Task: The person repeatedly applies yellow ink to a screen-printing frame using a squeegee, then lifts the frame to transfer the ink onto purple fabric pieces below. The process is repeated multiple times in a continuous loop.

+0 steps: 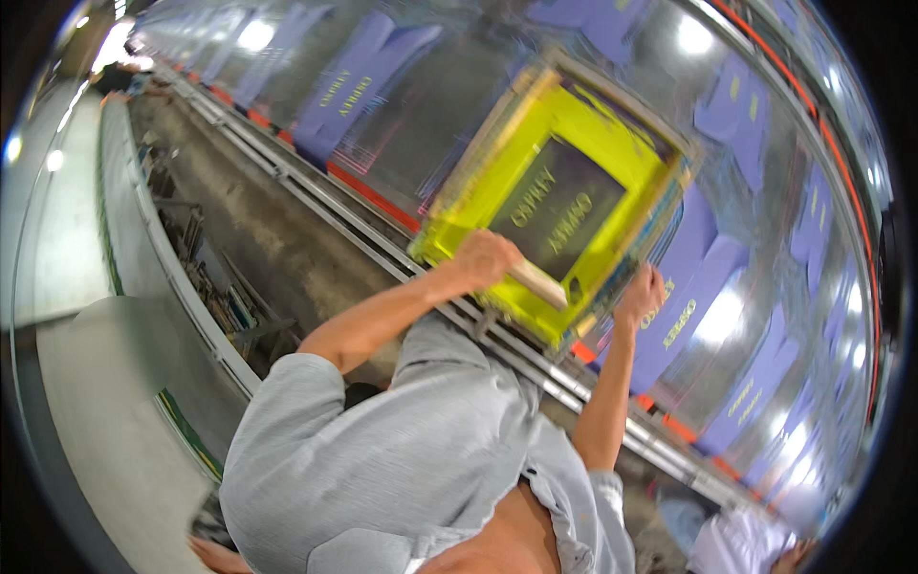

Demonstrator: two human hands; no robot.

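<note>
A screen-printing frame [677, 177] lies tilted on the long dark printing table. Bright yellow ink [598, 129] surrounds a dark lettered window [559, 206] in its mesh. My left hand [486, 260] is closed around one end of a squeegee [540, 284] with a pale wooden bar, inside the frame's near edge. Beside the frame's right edge, my right hand [641, 298] is raised with its fingers curled; whether anything is in them is hidden. A purple fabric piece [693, 287] with yellow lettering lies flat just right of that hand.
More purple cut pieces [359, 81] lie along the table on both sides. A metal rail [335, 206] with red-orange markers edges the table. Behind me runs a long pale surface [105, 402]. Another person [732, 543] in light clothing is at the lower right.
</note>
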